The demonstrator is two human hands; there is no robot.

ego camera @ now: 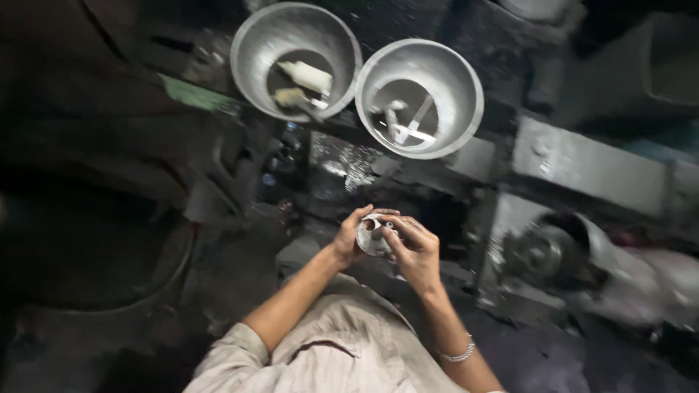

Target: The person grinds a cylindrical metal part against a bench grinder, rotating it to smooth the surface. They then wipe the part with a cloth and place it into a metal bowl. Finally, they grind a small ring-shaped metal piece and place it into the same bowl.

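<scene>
- The left hand (348, 240) and the right hand (412, 247) meet in front of the person's chest, both closed on one small round metal part (372, 236).
- The left hand cups the part from its own side; its thumb lies over the top edge and its fingers curl behind.
- The right hand covers the other side of the part, fingers bent over the rim and pressing on its face.
- The part is silvery, with a dull brown patch near the left thumb; motion blur hides its finer shape.
- A bracelet (459, 355) of pale metal sits on the right wrist, well back from the hand.
- Beyond both hands, well apart from them, stand two grey metal funnels side by side, their mouths open upward.
- The left funnel (251, 44), beyond the left hand, holds pale cream-coloured pieces (306, 76) at its bottom.
- The right funnel (459, 80), beyond the right hand, holds thin white pieces (408, 125) crossing each other at its bottom.
- The two funnels' rims are touching or nearly so; I cannot tell which.
- Out past the right hand, on its outer side, a dark round wheel (542, 252) sits in a grimy machine (582, 171) with grey metal plates.
- Below the hands, the person's light beige sleeves (240, 356) and shirt fill the near edge.
- Everything on the left hand's outer side is dark and blurred.
</scene>
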